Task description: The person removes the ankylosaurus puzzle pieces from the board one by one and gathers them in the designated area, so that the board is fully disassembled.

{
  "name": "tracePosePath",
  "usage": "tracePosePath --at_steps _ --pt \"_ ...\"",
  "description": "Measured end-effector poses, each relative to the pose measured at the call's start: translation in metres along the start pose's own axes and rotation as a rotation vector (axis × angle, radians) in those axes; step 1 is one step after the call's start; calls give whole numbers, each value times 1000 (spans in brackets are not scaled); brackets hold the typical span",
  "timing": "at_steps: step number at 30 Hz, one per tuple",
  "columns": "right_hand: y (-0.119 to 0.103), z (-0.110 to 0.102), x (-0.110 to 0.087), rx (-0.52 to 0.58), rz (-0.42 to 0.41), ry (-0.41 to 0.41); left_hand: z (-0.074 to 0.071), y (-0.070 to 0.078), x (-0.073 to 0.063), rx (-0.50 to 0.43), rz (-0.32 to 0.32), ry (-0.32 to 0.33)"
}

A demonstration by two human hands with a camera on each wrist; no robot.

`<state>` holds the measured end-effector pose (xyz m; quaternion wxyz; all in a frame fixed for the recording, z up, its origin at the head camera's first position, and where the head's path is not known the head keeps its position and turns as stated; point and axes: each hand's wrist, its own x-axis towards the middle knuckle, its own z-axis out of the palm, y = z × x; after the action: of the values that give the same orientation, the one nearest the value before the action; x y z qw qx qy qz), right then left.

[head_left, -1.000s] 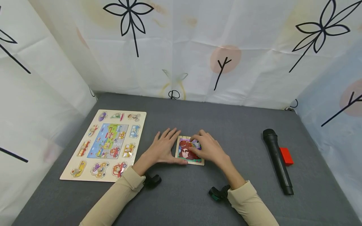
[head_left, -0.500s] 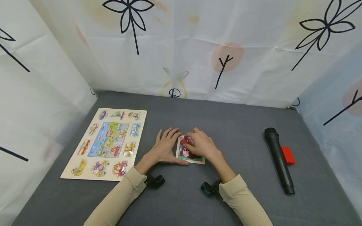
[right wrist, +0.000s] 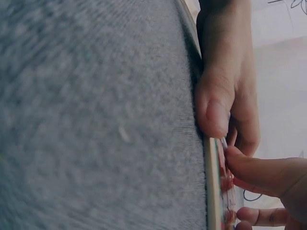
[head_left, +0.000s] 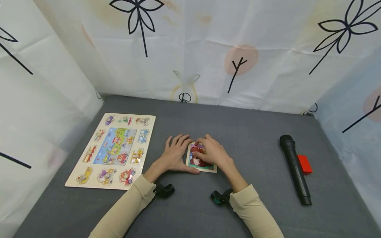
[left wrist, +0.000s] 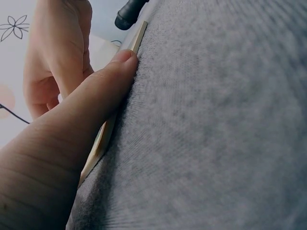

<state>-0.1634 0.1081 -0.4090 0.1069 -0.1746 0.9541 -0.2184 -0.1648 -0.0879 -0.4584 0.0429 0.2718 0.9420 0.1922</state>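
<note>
A small wooden jigsaw puzzle with a red cartoon animal lies flat on the grey table. My left hand holds its frame from the left, with the thumb along the near edge and the forefinger by the far left corner. From the right, my right hand reaches over the picture. Its thumb and curled fingertips are on the picture's upper left part, pinching a puzzle piece at the surface. The hand covers the picture's right side.
A large wooden peg puzzle board with vehicle pieces lies at the left, close to my left forearm. On the right lie a black microphone and a red block beside it. White patterned cloth hangs behind the table.
My right hand has moved left across the picture, from its right part to its upper left. My left hand keeps its place at the frame. The head view has shifted slightly.
</note>
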Motion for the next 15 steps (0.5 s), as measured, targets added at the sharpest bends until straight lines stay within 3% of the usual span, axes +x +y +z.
tracePosePath --at_steps 15 --pt "6 3 2 68 -65 -53 1 -1 0 -5 -4 -15"
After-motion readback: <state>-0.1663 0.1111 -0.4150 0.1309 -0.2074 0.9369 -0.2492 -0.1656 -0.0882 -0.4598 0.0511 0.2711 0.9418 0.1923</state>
